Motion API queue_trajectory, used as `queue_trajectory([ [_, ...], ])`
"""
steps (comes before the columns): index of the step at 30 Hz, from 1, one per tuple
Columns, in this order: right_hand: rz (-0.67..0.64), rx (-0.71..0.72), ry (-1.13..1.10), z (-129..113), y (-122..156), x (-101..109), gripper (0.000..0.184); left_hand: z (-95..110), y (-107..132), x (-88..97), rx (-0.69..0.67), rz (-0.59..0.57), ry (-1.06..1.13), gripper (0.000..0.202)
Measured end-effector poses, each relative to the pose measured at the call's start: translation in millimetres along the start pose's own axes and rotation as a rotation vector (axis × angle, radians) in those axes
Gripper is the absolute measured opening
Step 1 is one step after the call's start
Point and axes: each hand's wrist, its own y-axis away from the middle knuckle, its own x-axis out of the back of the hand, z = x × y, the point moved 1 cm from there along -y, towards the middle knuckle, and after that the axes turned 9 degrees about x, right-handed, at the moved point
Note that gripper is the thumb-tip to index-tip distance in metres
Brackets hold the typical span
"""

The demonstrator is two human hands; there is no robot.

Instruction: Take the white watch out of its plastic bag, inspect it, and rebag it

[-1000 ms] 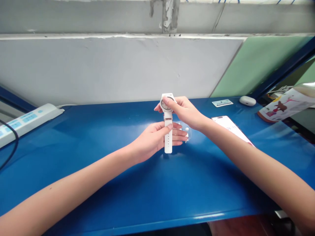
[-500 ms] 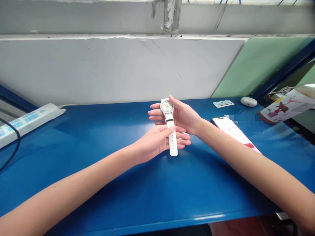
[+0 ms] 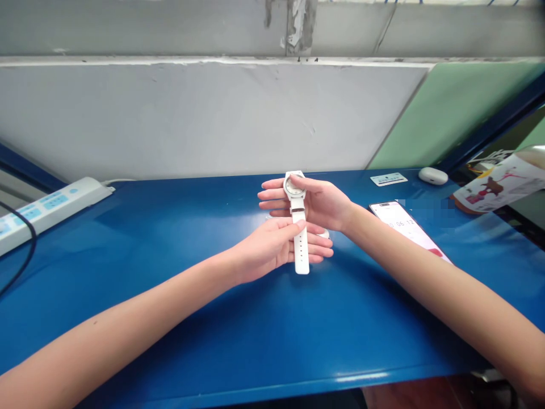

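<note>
A white wristwatch (image 3: 299, 233) with a round pale dial is held upright over the blue table (image 3: 170, 295). My right hand (image 3: 317, 200) holds the watch case from behind, thumb on the dial, fingers stretched out to the left. My left hand (image 3: 276, 244) lies palm up under the lower strap, thumb pressing the strap against the fingers. The strap's free end hangs down past my left fingers. The upper strap is hidden behind my right hand.
A phone (image 3: 409, 230) with a lit screen lies right of my right forearm. Farther back are a small white card (image 3: 388, 179) and a white earbud case (image 3: 432, 175). A printed packet (image 3: 498, 187) sits at the right edge. A white power strip (image 3: 42, 210) lies at the left.
My right hand has opened its fingers behind the watch case and brought its thumb onto the dial. The watch has shifted slightly right and lower; my left hand keeps the strap.
</note>
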Motion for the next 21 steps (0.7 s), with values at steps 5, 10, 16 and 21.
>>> queue_trajectory([
  [5,0.026,0.004,0.011,0.5,-1.5,3.1,0.047,-0.8,-0.1,-0.7,0.016,0.006,0.019,0.034],
  [10,0.021,-0.002,-0.027,0.9,-1.2,0.4,0.05,-2.7,-2.2,-1.6,0.0,0.051,0.03,0.034],
  [16,0.044,0.013,-0.048,-2.0,-1.8,-1.3,0.051,-3.9,-4.1,-0.2,-0.018,0.084,0.005,0.03],
  [21,0.085,-0.026,0.003,-7.6,-1.1,0.8,0.047,-3.5,-4.8,3.9,-0.006,0.074,0.005,0.03],
])
